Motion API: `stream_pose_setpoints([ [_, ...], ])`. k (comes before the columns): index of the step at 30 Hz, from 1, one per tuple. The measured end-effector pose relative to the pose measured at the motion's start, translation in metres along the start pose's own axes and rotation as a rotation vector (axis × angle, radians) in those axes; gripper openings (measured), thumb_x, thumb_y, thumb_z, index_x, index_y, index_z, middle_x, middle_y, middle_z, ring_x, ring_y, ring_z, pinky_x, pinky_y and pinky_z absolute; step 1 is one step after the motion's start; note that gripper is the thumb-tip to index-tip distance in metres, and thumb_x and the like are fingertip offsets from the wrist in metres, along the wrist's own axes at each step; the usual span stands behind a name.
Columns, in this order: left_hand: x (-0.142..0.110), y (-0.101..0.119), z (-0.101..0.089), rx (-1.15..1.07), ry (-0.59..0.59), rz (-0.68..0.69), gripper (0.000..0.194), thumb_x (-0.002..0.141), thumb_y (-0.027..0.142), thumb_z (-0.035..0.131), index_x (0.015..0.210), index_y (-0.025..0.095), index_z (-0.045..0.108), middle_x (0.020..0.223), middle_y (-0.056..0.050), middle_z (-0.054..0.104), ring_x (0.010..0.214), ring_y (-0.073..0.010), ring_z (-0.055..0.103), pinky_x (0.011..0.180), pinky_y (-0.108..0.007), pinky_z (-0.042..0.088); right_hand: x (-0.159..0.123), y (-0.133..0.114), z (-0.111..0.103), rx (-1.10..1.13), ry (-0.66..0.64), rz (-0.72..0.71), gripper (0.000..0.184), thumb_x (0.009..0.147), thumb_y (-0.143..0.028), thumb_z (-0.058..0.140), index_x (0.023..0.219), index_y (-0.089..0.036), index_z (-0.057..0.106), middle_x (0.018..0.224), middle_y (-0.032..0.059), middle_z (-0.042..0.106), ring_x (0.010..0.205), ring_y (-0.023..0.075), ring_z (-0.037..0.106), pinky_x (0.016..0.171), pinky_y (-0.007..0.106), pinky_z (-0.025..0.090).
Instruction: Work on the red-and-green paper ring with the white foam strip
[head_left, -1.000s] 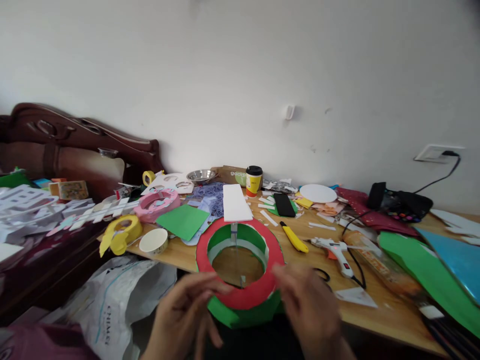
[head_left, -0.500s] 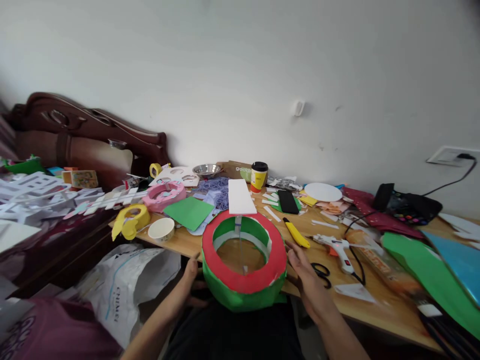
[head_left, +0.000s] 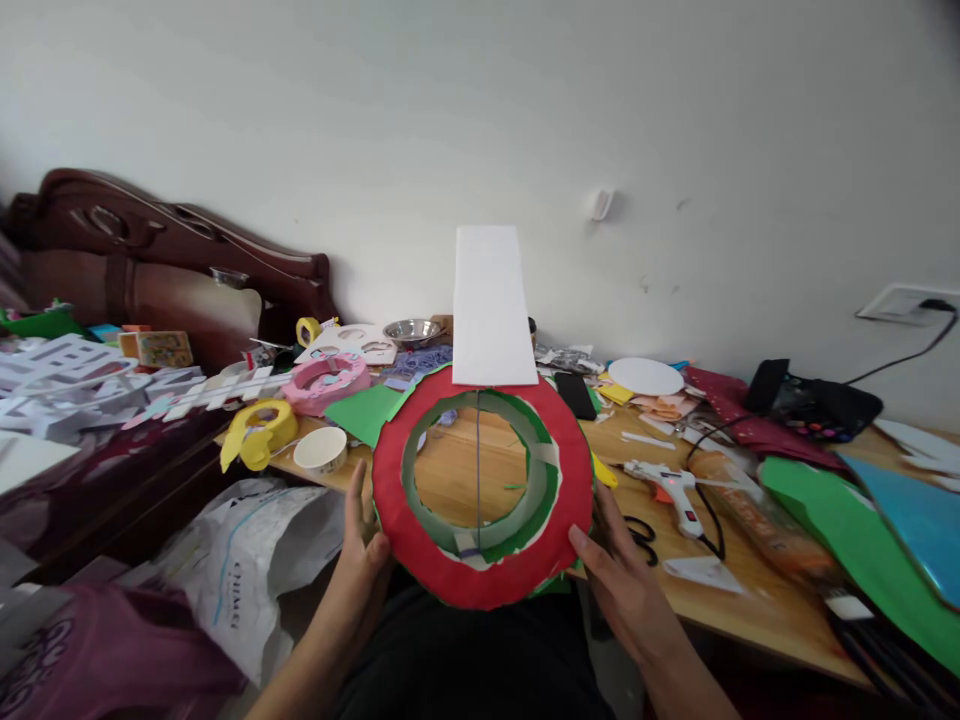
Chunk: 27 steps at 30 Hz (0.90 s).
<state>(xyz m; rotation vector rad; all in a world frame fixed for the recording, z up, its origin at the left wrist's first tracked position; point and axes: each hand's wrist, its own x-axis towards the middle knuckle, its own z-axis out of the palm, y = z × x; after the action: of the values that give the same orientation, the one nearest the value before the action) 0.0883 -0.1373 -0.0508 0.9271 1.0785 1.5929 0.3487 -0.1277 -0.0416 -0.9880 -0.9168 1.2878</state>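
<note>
"What's on your head view?"

"I see the red-and-green ring (head_left: 480, 586) tilted up at the near edge of the table (head_left: 450, 475), a white panel (head_left: 491, 305) rising from its top."

"Your fingers?"

"My left hand (head_left: 365, 560) steadies one side, thumb and index spread. My right hand (head_left: 619, 575) grips the other, thumb on the red face. Scissors (head_left: 641, 540) lie just beyond it."

Both hands (head_left: 364, 555) (head_left: 626, 570) raised, fingers spread, forearms angled inward
</note>
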Motion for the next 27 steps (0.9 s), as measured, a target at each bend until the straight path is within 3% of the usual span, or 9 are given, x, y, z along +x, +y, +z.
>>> stream_pose_setpoints([
  [7,-0.006,0.018,0.005,-0.228,-0.032,-0.076,0.12,0.063,0.055,0.09,0.159,0.042,0.02,0.169,-0.006,0.027,0.152,-0.0396,0.03,0.117,-0.052,0.042,0.008,0.011,-0.006,0.09,-0.065,-0.071,0.082,0.079,-0.057,0.079,0.151,-0.044,0.042,0.165,-0.0003,0.038,0.149,0.0304,0.039,0.118,0.05,0.039],
  [10,-0.006,0.015,0.006,-0.257,-0.016,-0.098,0.119,0.063,0.05,0.091,0.159,0.042,0.022,0.167,-0.007,0.032,0.152,-0.0404,0.03,0.12,-0.053,0.036,0.011,0.015,-0.007,0.149,-0.076,0.025,0.088,0.077,-0.057,0.081,0.152,-0.046,0.037,0.158,0.0015,0.049,0.144,0.0314,0.046,0.115,0.051,0.042],
  [17,0.009,0.003,0.005,-0.175,-0.016,-0.205,0.078,0.082,0.055,0.075,0.151,0.036,0.042,0.158,-0.008,0.047,0.142,-0.0394,0.046,0.108,-0.052,0.049,0.019,0.018,-0.001,0.084,0.006,0.172,0.073,0.077,-0.06,0.079,0.141,-0.035,0.052,0.142,0.0052,0.064,0.131,0.0323,0.059,0.111,0.052,0.043],
  [23,0.02,-0.003,0.003,-0.069,0.039,-0.35,0.071,0.082,0.06,0.073,0.145,0.038,0.047,0.157,-0.008,0.047,0.141,-0.0382,0.046,0.095,-0.052,0.056,0.026,0.014,0.005,0.027,0.037,0.315,0.068,0.074,-0.067,0.078,0.129,-0.03,0.062,0.13,0.0074,0.071,0.124,0.0349,0.062,0.095,0.049,0.053],
  [27,0.028,0.002,0.003,-0.007,0.046,-0.443,0.061,0.085,0.063,0.068,0.14,0.04,0.052,0.155,-0.007,0.05,0.144,-0.0358,0.042,0.093,-0.055,0.056,0.03,0.021,0.009,-0.002,0.031,0.25,0.071,0.076,-0.068,0.075,0.136,-0.034,0.06,0.142,0.0052,0.064,0.134,0.0345,0.056,0.099,0.05,0.052],
])
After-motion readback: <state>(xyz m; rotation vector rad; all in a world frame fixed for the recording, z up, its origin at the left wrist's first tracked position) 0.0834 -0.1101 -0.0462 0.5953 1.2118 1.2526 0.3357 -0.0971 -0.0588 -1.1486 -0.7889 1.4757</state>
